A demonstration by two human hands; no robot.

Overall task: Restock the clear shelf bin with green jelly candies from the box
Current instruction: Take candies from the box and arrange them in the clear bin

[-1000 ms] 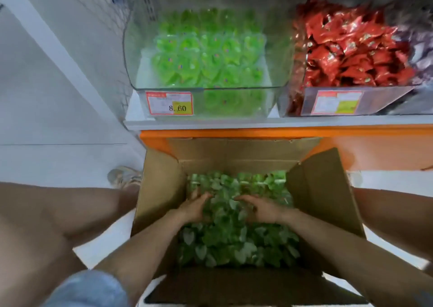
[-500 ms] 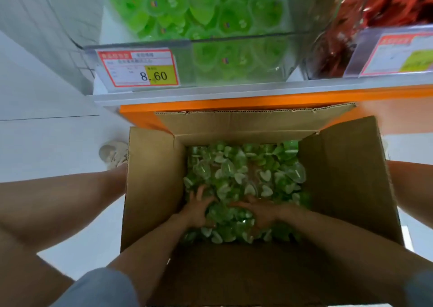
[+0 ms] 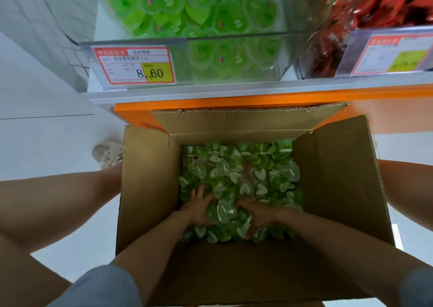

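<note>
Down by the near edge, blue-grey sleeves [image 3: 100, 288] end at bare forearms that reach into an open cardboard box [image 3: 150, 184]. Its flaps stand up on all sides. Inside lies a loose heap of candies [image 3: 236, 177], small heart-shaped cups of green jelly under clear or white lids.

Both hands are low in the nearer half of that heap, close together, with a mound of cups between them. The left hand [image 3: 199, 209] has its fingers splayed and fairly straight, the palm pressed against the mound from its side. The right hand [image 3: 257, 215] is curled, its fingers dug down among the cups and bent round some of them; how many it holds I cannot tell.

The box sits on a pale, glossy floor [image 3: 46, 142] between the person's bare legs [image 3: 58, 196]. A beige shoe [image 3: 107, 154] shows just beside the box's far left corner.

Beyond the far flap runs the shelf [image 3: 234, 99], orange on its front edge with a grey lip above. On it stands the clear bin [image 3: 234, 36], partly filled with more candies, their green showing through the front wall. A red-bordered price tag [image 3: 136, 65] is fixed to the bin's front on the left; "8.60" reads plainly on its yellow patch, and the smaller print is too blurred to make out.

To the right stands a second bin of red foil packets [image 3: 386, 4] with its own tag [image 3: 393, 56], whose writing is not legible. A white wire grid [image 3: 46, 13] closes off the far left.
</note>
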